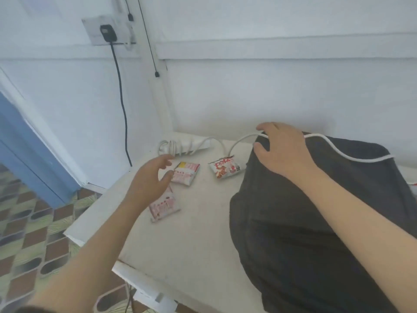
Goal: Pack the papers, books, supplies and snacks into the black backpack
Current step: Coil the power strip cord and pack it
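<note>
Reaching for the middle snack packet (186, 173), expect it to be light, crinkly and a little slippery, with contents that could crush, so pinch a sealed edge rather than squeezing the belly. Your left hand (151, 177) hovers just at its nine o'clock, fingers loosely apart, holding nothing. A second packet (164, 207) lies at the hand's six o'clock and a third packet (225, 169) at the middle one's three o'clock. All are glossy pink, white and red, flat on the white table (203, 245). Your right hand (282, 150) rests with spread fingers on the limp black backpack (316, 222) at the table's three o'clock, where a white cable (338, 150) crosses it.
</note>
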`<action>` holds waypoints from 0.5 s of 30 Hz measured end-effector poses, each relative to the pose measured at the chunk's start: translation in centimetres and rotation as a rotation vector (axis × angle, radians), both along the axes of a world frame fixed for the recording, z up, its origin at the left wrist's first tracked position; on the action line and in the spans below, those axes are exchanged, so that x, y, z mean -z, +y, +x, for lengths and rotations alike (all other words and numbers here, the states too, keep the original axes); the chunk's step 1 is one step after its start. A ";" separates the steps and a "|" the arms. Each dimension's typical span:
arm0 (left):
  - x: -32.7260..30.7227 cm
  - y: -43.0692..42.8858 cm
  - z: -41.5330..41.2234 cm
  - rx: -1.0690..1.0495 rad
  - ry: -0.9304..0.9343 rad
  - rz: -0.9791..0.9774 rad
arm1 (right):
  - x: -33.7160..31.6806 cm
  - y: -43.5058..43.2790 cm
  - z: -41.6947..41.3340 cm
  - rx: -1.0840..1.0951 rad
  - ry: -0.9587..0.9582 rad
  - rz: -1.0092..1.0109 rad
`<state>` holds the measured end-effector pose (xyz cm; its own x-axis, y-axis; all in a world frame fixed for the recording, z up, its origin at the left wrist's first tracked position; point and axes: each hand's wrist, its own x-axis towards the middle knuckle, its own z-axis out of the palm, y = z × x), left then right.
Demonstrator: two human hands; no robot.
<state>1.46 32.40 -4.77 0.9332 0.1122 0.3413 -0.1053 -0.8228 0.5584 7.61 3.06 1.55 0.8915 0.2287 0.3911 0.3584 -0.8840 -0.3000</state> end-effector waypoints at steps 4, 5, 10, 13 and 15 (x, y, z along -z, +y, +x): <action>-0.4 5.0 5.4 -0.020 0.139 0.100 | 1.3 3.6 5.2 0.011 0.076 -0.234; -0.4 5.8 6.7 -0.013 0.186 0.114 | 1.8 4.3 6.2 0.021 0.111 -0.318; 0.7 8.5 12.4 0.044 0.341 0.161 | 3.5 6.7 8.3 0.108 0.140 -0.641; 1.7 8.6 14.6 0.080 0.409 0.144 | 3.5 7.0 7.9 0.048 0.142 -0.576; 2.2 8.2 15.9 0.089 0.409 0.066 | 3.2 6.9 7.2 0.007 0.138 -0.472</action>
